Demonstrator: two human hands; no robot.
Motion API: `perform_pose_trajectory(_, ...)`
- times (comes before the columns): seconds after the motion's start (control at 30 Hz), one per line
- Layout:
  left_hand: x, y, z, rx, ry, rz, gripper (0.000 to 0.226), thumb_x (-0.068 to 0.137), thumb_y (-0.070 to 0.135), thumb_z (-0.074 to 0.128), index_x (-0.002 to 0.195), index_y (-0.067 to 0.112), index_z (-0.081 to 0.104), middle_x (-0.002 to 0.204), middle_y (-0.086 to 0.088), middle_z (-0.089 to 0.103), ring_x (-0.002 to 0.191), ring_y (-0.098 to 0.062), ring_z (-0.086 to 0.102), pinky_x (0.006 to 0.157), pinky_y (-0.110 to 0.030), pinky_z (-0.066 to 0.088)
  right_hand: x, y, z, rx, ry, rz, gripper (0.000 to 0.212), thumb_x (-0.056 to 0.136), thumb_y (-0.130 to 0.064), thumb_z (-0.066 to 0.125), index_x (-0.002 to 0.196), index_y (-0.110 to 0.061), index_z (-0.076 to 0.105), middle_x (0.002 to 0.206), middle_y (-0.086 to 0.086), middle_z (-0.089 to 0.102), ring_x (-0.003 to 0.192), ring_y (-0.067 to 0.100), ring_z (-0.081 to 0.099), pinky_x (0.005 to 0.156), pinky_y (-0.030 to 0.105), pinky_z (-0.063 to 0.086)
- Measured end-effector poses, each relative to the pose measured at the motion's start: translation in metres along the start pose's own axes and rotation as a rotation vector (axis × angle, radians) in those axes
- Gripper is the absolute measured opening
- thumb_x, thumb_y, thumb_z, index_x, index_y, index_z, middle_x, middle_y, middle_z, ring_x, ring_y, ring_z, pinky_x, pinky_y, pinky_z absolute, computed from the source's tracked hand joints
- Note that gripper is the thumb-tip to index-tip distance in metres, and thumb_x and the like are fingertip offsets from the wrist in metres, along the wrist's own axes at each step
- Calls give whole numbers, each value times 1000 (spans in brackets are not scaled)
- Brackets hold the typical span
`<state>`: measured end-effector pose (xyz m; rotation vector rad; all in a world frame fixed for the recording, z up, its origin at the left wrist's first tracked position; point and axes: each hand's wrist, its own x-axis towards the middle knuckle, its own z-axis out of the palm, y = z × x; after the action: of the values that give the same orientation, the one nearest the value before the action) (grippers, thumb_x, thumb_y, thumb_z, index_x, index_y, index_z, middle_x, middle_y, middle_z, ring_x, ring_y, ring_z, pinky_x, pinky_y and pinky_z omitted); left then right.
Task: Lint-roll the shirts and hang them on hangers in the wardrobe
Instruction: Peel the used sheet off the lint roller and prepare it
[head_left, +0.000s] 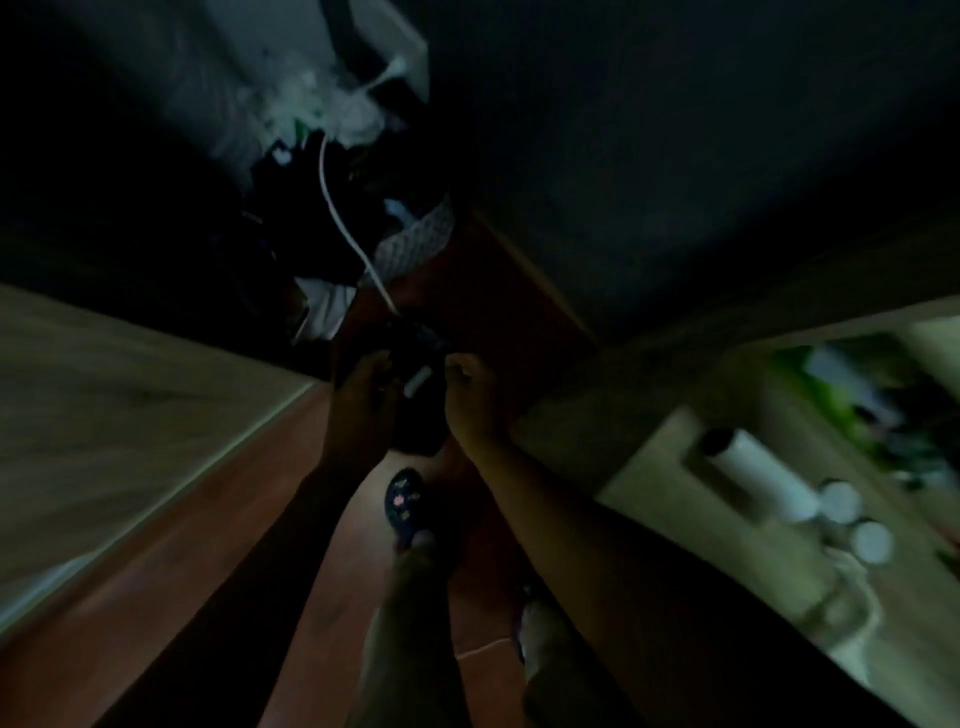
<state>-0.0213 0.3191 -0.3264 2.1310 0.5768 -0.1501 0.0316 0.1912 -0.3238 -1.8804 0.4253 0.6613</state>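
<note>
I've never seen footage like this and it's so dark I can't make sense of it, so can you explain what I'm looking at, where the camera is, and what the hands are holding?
There is no machine here. The single picture comes from a wide-angle camera worn on a person's head, looking forward and down, so the two bare arms reach up from the bottom edge. The left hand and right hand meet around a dark bundle, probably a garment, with a small white piece between them; the picture is too dim and blurred to say what that piece is. Below is a reddish wooden floor and a patterned slipper on one foot. Ahead lies a pile of dark and white clothes with a white cord across it. To the right, a shelf holds a white roll and small jars.
</note>
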Motion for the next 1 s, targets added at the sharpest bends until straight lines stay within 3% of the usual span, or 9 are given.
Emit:
perform_pose_trajectory(0.13, -41, 112, 0, -7, 89, 216, 34, 91, 4, 56, 124, 3, 62, 116, -12, 68, 107, -22, 63, 93, -24, 44, -52, -36, -96, 74, 154, -258, 24, 101, -15, 52, 118, -3, 65, 118, 13, 67, 107, 17, 61, 92, 25, 47)
perform_pose_trajectory(0.27, -91, 207, 33, 94, -33, 437, 32, 92, 4, 60, 123, 8, 63, 122, -8, 67, 113, -22, 62, 96, -25, 43, -109, -26, -200, 32, 298, -405, 18, 99, -21, 55, 109, -13, 68, 108, 3, 71, 99, 12, 63, 90, 25, 49)
perform_pose_trajectory(0.4, -135, 265, 82, 232, -223, 626, 32, 90, 10, 59, 121, 9, 66, 118, -9, 67, 110, -23, 58, 93, -31, 43, -146, 12, -280, -2, 387, -403, 20, 99, -24, 56, 107, -10, 67, 100, 4, 69, 92, 15, 64, 84, 30, 53)
perform_pose_trajectory(0.53, -165, 292, 129, 398, -351, 694, 47, 82, 24, 51, 120, 3, 67, 119, -18, 70, 111, -35, 66, 97, -49, 52, -174, 59, -330, -243, 543, -434, 28, 100, -23, 47, 102, -6, 69, 96, 9, 70, 89, 7, 61, 85, 15, 47)
perform_pose_trajectory(0.6, -173, 293, 149, 467, -369, 751, 48, 76, 18, 60, 121, 2, 67, 119, -19, 70, 110, -36, 67, 96, -53, 52, -182, 77, -347, -255, 518, -382, 21, 99, -16, 51, 106, -7, 68, 103, 10, 69, 96, 16, 64, 89, 24, 48)
perform_pose_trajectory(0.67, -178, 292, 162, 562, -385, 744, 59, 71, 10, 74, 129, 10, 64, 129, -14, 66, 119, -33, 63, 101, -53, 46, -180, 95, -356, -205, 494, -336, 21, 96, -12, 56, 113, -8, 68, 113, 7, 70, 106, 20, 64, 95, 27, 48)
perform_pose_trajectory(0.77, -181, 286, 173, 779, -389, 673, 68, 73, 13, 74, 139, 20, 57, 140, -5, 59, 130, -28, 54, 109, -56, 36, -175, 115, -366, -183, 487, -274, 33, 93, -13, 61, 126, -11, 65, 128, 4, 66, 123, 16, 58, 106, 32, 46)
perform_pose_trajectory(0.87, -181, 271, 178, 1008, -366, 594, 64, 73, 18, 76, 135, 23, 61, 127, -7, 67, 111, -33, 64, 100, -62, 42, -166, 125, -369, -241, 499, -279, 39, 88, -11, 67, 126, -10, 64, 129, 7, 65, 123, 20, 57, 107, 36, 46)
perform_pose_trajectory(1.0, -190, 263, 171, 1036, -356, 526, 52, 81, 33, 70, 130, 18, 62, 108, -13, 71, 95, -38, 66, 84, -48, 48, -145, 127, -371, -346, 563, -349, 45, 74, -8, 73, 118, -10, 67, 123, 11, 67, 119, 33, 59, 106, 48, 44)
